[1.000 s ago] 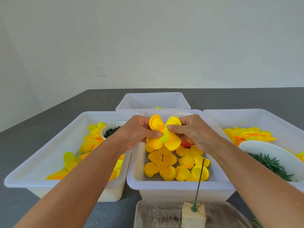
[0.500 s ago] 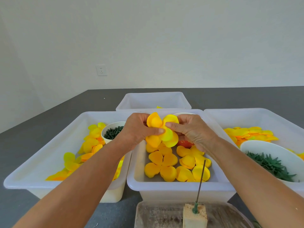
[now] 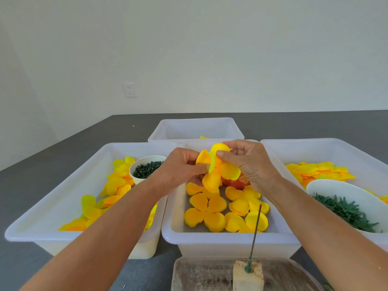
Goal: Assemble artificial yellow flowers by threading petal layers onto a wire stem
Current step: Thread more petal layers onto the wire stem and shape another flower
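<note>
We see the yellow fabric petal layer (image 3: 216, 173) held above the middle white plastic bin (image 3: 231, 238), left hand (image 3: 178, 171) and right hand (image 3: 249, 162) both pinching it. Thin dark wire stem (image 3: 255, 232) stands upright in a tan foam block (image 3: 247, 276), near edge. More bins sit around on the grey tabletop (image 3: 42, 164).

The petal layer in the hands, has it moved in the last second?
Yes. The petal layer has risen slightly toward the far rim of the middle tub; both hands hold it above the loose petals.
</note>
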Available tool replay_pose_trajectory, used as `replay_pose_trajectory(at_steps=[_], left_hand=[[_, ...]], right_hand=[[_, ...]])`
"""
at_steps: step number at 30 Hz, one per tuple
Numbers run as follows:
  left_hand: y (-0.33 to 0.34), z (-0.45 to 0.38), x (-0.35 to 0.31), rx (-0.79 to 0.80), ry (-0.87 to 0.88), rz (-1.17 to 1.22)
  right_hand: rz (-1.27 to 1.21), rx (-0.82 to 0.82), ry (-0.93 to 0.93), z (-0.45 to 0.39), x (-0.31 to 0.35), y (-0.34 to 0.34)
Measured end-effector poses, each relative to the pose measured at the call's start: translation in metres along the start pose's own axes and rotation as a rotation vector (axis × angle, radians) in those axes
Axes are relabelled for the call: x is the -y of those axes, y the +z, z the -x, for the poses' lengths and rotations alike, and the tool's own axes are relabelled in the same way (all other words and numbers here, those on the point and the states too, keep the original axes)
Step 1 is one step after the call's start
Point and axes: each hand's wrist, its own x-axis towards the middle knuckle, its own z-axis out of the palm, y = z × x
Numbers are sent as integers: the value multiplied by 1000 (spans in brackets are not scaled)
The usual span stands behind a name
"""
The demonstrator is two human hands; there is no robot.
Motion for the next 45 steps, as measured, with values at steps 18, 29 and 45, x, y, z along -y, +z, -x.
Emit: replay_pose_trajectory(at_steps=[18,29,45], left_hand=[[-3,-1,-3,-61,99,15],[-2,0,-6,-131,194,49],[5,0,-8,-244,115,3]], right_hand=[[66,188,64,7,5,3],[4,213,54,6,8,4],[225,77,-161,6,6,3]])
